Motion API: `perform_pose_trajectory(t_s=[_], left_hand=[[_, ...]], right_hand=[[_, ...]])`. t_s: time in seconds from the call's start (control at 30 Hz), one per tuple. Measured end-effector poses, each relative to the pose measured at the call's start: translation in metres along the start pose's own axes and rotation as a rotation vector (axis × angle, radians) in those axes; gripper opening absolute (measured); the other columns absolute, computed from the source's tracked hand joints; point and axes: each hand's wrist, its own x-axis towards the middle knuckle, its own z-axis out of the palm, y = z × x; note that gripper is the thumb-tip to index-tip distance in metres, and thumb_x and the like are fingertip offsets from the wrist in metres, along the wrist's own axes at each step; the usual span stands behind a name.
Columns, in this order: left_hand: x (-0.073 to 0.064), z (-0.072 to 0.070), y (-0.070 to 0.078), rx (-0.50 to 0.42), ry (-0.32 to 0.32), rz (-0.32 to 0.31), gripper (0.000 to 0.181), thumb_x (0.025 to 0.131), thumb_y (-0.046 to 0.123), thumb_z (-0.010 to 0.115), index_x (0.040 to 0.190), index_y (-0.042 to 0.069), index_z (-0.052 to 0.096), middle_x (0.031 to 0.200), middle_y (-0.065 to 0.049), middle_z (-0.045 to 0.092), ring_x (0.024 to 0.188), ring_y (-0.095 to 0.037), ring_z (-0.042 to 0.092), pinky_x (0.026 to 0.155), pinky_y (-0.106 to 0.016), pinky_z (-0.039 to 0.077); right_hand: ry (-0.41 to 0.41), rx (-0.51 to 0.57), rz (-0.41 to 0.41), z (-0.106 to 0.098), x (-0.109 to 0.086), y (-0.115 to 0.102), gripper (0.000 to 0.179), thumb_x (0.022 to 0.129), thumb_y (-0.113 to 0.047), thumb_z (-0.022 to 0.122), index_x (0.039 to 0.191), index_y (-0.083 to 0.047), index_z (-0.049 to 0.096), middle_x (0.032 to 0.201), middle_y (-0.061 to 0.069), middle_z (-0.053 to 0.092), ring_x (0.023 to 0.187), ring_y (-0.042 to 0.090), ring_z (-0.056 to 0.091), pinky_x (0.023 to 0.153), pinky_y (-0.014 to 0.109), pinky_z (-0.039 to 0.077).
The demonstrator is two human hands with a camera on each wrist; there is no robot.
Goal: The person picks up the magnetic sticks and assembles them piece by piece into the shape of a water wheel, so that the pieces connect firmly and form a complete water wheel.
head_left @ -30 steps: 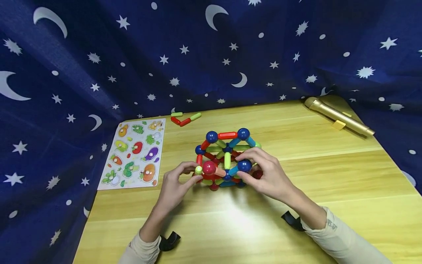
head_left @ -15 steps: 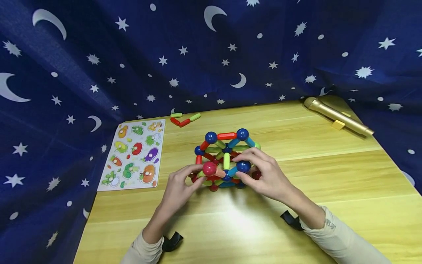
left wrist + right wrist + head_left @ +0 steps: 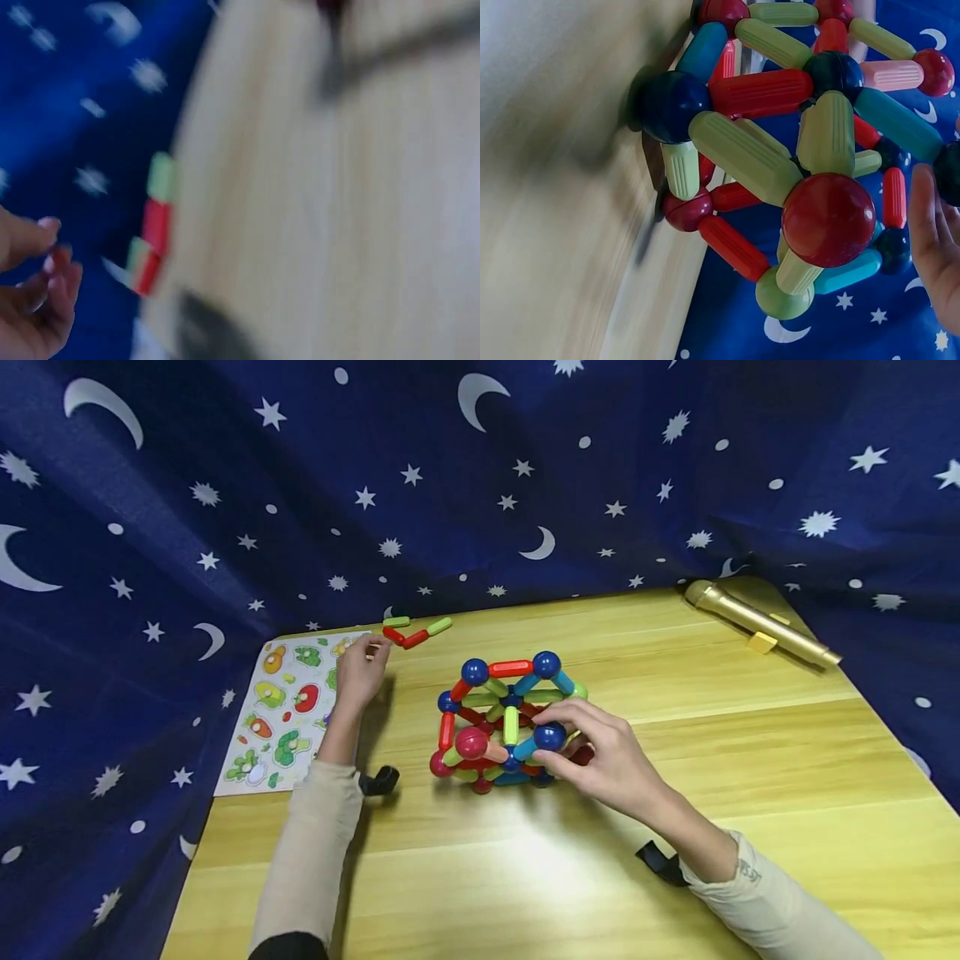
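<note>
A structure of magnetic sticks (image 3: pixel 511 722) and balls stands on the wooden table, in red, blue and green. My right hand (image 3: pixel 600 747) pinches a dark blue ball (image 3: pixel 551 736) at its near side, between thumb and fingers; that ball is partly cut off in the right wrist view. A red ball (image 3: pixel 829 220) looms large in that view. My left hand (image 3: pixel 362 672) hovers over the upper right of a puzzle board, its fingers loosely bent and holding nothing visible. Just beyond its fingertips lie several loose red and green sticks (image 3: pixel 416 639), blurred in the left wrist view.
A white vegetable puzzle board (image 3: pixel 247 781) lies at the left of the table (image 3: pixel 465 877), partly under my left arm. At the back right is a gold microphone (image 3: pixel 765 625). A dark blue curtain (image 3: pixel 420 435) with moons and stars hangs behind and to the left.
My left hand has left the near left side of the structure, moving back and left toward the loose sticks. A green stick stays on the structure beside the red ball. My right hand keeps its hold.
</note>
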Motion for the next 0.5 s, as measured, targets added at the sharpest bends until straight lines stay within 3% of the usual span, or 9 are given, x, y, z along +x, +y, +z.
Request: perform_pose_trajectory(t_s=[0.1, 0.2, 0.33, 0.5], left_hand=[[0.039, 0.019, -0.014, 0.206, -0.005, -0.01, 0.026, 0.094, 0.008, 0.051, 0.114, 0.006, 0.067, 0.108, -0.021, 0.066, 0.098, -0.037, 0.061, 0.08, -0.043, 0.047], [0.06, 0.036, -0.017, 0.318, -0.059, 0.033, 0.03, 0.093, 0.01, 0.055, 0.121, 0.006, 0.066, 0.117, -0.023, 0.061, 0.104, -0.041, 0.06, 0.086, -0.05, 0.049], [0.075, 0.056, -0.012, 0.431, -0.093, 0.098, 0.036, 0.095, 0.023, 0.062, 0.127, 0.006, 0.063, 0.124, -0.022, 0.059, 0.112, -0.042, 0.058, 0.09, -0.051, 0.05], [0.084, 0.074, -0.011, 0.618, -0.138, 0.127, 0.038, 0.095, 0.032, 0.062, 0.124, 0.007, 0.062, 0.12, -0.018, 0.063, 0.111, -0.038, 0.057, 0.088, -0.052, 0.051]], right_hand=[[0.017, 0.006, 0.016, 0.0, -0.001, -0.001, 0.038, 0.075, -0.006, 0.083, 0.108, -0.013, 0.066, 0.103, 0.001, 0.069, 0.066, 0.003, 0.06, 0.055, 0.021, 0.053], [0.024, 0.012, 0.015, -0.001, -0.003, -0.001, 0.038, 0.074, -0.006, 0.083, 0.108, -0.014, 0.066, 0.099, 0.001, 0.07, 0.065, 0.002, 0.059, 0.053, 0.021, 0.052], [0.031, 0.005, -0.002, -0.002, -0.003, -0.002, 0.039, 0.074, -0.005, 0.083, 0.108, -0.013, 0.067, 0.098, 0.0, 0.07, 0.065, 0.003, 0.058, 0.052, 0.019, 0.05], [0.03, -0.003, -0.024, -0.003, -0.003, -0.003, 0.039, 0.074, -0.005, 0.083, 0.108, -0.01, 0.067, 0.103, 0.001, 0.07, 0.067, 0.003, 0.059, 0.054, 0.018, 0.05]])
